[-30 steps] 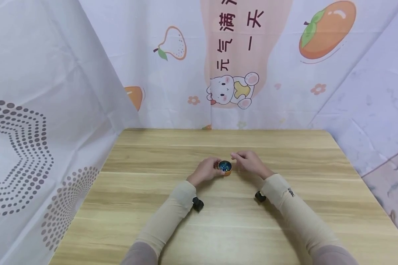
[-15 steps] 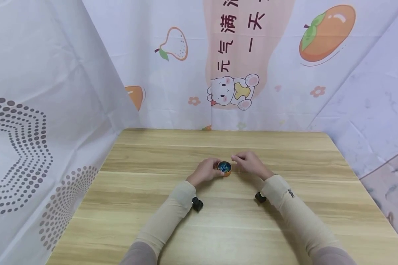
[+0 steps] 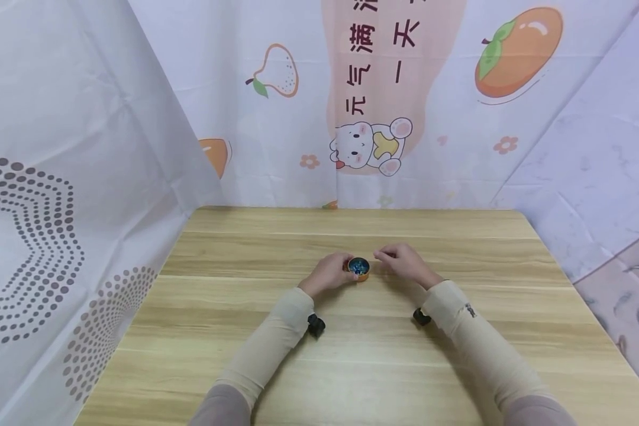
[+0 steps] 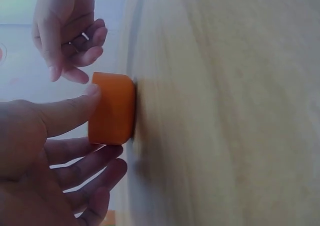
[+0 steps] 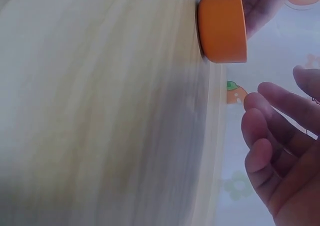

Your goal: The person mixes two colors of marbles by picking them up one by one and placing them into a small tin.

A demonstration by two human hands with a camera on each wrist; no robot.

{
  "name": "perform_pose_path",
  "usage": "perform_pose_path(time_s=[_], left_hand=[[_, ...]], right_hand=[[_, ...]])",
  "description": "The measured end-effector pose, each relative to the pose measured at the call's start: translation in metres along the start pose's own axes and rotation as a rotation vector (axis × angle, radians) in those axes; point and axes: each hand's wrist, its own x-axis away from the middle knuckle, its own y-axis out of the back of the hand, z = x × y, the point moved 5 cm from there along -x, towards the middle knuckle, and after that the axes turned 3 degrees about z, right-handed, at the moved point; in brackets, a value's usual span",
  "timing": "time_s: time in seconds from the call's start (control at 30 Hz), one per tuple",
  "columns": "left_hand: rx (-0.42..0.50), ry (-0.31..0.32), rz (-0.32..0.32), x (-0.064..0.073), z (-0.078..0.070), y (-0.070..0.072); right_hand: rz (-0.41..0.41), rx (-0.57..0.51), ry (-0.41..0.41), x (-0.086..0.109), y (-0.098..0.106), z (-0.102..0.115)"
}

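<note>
A small round orange bowl [image 3: 359, 269] sits upright on the wooden table, its inside dark with shiny blue bits. My left hand [image 3: 329, 274] holds it from the left, thumb at the rim and fingers against the other side, as the left wrist view shows. Just right of the bowl, my right hand [image 3: 404, 263] hovers with loosely bent fingers. In the right wrist view the right hand's fingers [image 5: 257, 123] are apart from the orange wall, and nothing shows between thumb and forefinger.
The wooden table [image 3: 341, 367] reaches back to a hanging white cloth [image 3: 277, 136] printed with fruit and a cartoon animal. Another patterned cloth [image 3: 37, 148] hangs along the left side. Black wrist cameras [image 3: 316, 326] are worn at both cuffs.
My right hand has drawn very slightly to the right, away from the bowl. The left hand keeps its hold on the bowl, and the head view has shifted a little.
</note>
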Motion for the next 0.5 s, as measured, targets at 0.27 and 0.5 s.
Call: perform_pose_path(time_s=[0.27,0.5], left_hand=[[-0.018,0.008,0.015,0.001,0.000,0.002],[0.035,0.022,-0.018,0.004,0.004,0.010]], right_hand=[[-0.035,0.122,0.011,0.005,0.005,0.003],[-0.089,0.148,0.010,0.008,0.011,0.002]])
